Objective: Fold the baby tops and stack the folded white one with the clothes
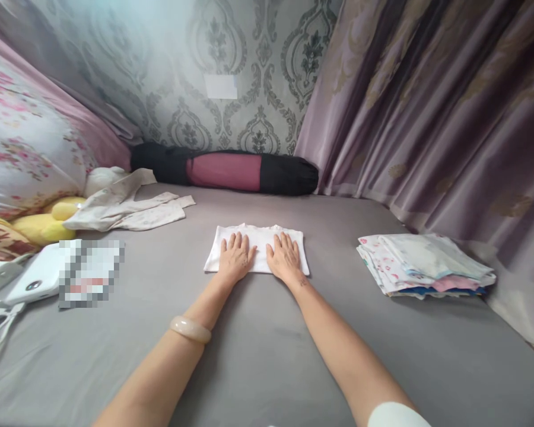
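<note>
A white folded garment [261,249] lies flat on the grey bed sheet [258,332], in the middle of the head view. My left hand [238,256] rests palm down on its left half, fingers stretched out. On the right half lies my right hand [285,256], also flat with the fingers extended. Neither hand grips the cloth. Between the two thumbs a strip of white fabric shows. The garment's upper edge is slightly wavy, and its exact kind cannot be made out.
A stack of folded clothes [422,261] sits at right. On the left are light patterned pants [133,207], yellow plush [44,228], a white power bank [44,276] with cables, and a blurred-out item [93,273]. A black and maroon roll [225,170] lies against the wall.
</note>
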The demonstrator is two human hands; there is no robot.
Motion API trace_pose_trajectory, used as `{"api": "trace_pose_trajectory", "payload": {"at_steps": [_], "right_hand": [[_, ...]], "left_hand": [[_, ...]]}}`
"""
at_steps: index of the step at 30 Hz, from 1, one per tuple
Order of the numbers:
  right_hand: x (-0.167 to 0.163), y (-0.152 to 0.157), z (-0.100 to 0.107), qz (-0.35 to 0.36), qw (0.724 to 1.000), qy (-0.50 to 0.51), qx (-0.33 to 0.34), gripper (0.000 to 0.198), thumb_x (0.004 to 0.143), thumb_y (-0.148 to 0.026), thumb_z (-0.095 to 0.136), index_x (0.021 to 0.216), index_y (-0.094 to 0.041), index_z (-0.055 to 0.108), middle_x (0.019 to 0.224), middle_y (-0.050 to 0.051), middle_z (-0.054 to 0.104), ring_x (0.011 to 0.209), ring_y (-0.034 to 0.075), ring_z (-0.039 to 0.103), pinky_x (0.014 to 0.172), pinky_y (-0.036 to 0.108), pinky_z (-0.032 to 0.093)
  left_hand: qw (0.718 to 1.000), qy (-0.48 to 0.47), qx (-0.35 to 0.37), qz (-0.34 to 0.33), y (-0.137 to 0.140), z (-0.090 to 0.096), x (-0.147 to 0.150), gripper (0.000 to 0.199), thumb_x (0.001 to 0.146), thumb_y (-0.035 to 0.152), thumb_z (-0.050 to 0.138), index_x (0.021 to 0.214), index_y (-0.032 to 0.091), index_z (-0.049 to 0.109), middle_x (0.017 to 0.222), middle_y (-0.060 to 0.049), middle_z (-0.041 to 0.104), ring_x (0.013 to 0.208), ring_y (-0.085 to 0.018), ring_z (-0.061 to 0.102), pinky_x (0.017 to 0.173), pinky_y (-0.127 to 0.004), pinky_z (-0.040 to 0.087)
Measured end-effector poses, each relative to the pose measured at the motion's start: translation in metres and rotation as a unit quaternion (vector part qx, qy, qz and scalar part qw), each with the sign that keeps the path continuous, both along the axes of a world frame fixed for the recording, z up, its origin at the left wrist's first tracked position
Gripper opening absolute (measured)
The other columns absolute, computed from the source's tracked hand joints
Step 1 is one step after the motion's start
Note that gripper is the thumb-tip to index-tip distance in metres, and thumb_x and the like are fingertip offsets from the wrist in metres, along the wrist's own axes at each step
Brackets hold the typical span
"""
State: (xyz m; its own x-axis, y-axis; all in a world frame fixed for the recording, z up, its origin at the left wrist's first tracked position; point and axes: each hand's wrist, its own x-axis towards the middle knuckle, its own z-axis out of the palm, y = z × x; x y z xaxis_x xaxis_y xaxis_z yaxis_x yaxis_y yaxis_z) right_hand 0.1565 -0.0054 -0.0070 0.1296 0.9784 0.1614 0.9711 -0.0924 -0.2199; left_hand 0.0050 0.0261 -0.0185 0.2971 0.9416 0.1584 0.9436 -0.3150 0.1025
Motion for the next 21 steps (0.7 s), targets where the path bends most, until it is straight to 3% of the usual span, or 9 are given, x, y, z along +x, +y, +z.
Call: {"api": "trace_pose_trajectory", "payload": {"at_steps": [12,16,21], "right_hand": [[0.000,-0.001,-0.001,0.003,1.000,-0.002,0.011,0.055,0.101,-0.037,0.032,0.147,-0.008,0.041,0.156,0.018,0.034,0.146,0.029,0.025,0.118,0.046,0.014],[-0.007,-0.004,0.006,0.058,0.998,-0.008,0.030,0.053,0.101,-0.033,0.028,0.149,-0.011,0.039,0.159,0.014,0.028,0.148,0.026,0.021,0.120,0.046,0.010],[-0.015,-0.006,0.007,0.104,0.995,-0.001,0.008,0.052,0.100,-0.028,0.027,0.148,-0.012,0.040,0.159,0.012,0.031,0.148,0.023,0.022,0.120,0.044,0.011]], "left_hand": [[0.999,-0.020,0.033,-0.003,-0.004,0.002,0.000,0.054,0.100,0.044,0.025,0.140,0.015,0.048,0.152,-0.017,0.041,0.144,-0.030,0.032,0.116,-0.054,0.023],[0.997,-0.040,0.056,-0.025,-0.010,0.006,0.006,0.054,0.101,0.037,0.021,0.140,0.013,0.049,0.153,-0.016,0.041,0.145,-0.028,0.030,0.119,-0.052,0.018],[0.998,-0.030,0.001,-0.059,-0.014,0.004,0.011,0.054,0.099,0.032,0.022,0.145,0.012,0.044,0.155,-0.015,0.038,0.147,-0.029,0.028,0.119,-0.054,0.019]]}}
